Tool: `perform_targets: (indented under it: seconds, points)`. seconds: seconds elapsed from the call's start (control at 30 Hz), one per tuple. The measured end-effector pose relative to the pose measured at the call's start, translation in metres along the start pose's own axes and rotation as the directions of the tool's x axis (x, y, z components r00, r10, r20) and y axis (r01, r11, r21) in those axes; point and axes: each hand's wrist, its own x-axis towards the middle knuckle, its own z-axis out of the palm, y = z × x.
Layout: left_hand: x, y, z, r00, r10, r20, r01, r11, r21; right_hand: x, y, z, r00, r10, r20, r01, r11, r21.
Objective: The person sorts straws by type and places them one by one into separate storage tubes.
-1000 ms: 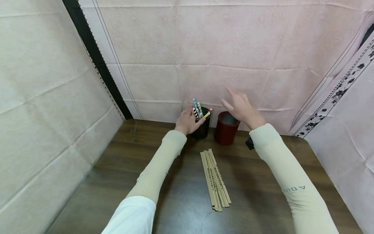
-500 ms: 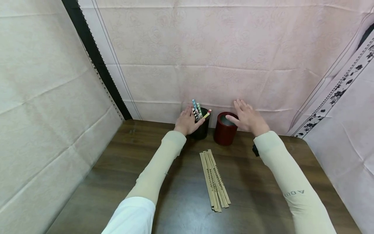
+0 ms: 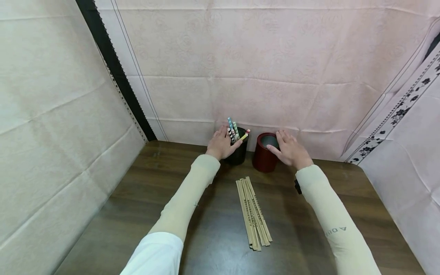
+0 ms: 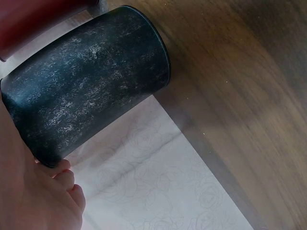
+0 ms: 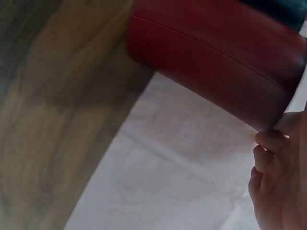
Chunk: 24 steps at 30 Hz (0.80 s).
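Note:
In the head view my left hand (image 3: 220, 143) holds the rim of a black pen holder (image 3: 238, 153), its thumb across the near side and its fingers at the left and back. Several patterned pencils (image 3: 235, 130) stand in that holder. My right hand (image 3: 291, 149) is at the right of a dark red pen holder (image 3: 264, 160), thumb over the near rim, other fingers fairly straight behind. The left wrist view has the black holder's textured side (image 4: 91, 81) with fingertips (image 4: 64, 179) by its rim. Fingertips (image 5: 264, 158) touch the red holder (image 5: 216, 52) near its rim in the right wrist view.
Several flat tan paper strips (image 3: 254, 214) with dark print lie in a loose bundle on the brown wooden table (image 3: 144, 214), nearer than the holders. A pale cloth wall (image 3: 268, 57) rises right behind the holders, and further cloth walls flank the table.
My right hand has come down from above and right of the red pen holder to its rim. The left hand has stayed at the black pen holder.

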Motion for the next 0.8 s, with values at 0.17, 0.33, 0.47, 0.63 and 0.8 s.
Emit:
perform_targets:
  seconds: [0.17,0.33,0.47,0.63,0.8]
  points:
    - [0.0,0.001,0.001,1.0,-0.008,0.005,0.008,1.0,-0.017,-0.002,0.002,0.011,1.0,0.018,-0.012,-0.018,1.0,0.025]
    - [0.002,0.001,-0.002,1.0,0.004,0.027,-0.003,0.998,-0.055,-0.002,0.005,0.017,0.999,0.023,-0.038,-0.023,1.0,0.018]
    - [0.001,-0.002,-0.006,1.0,0.022,0.021,-0.019,0.993,-0.118,-0.001,0.005,0.018,0.999,0.022,-0.046,-0.021,1.0,0.015]
    - [0.0,-0.005,-0.012,1.0,0.009,0.005,-0.008,0.988,-0.156,0.001,0.003,0.018,0.999,0.016,-0.049,-0.015,1.0,0.008]
    - [0.0,-0.006,-0.018,1.0,-0.009,0.014,0.011,0.983,-0.181,0.002,0.004,0.019,0.998,0.021,-0.051,-0.022,1.0,-0.009]
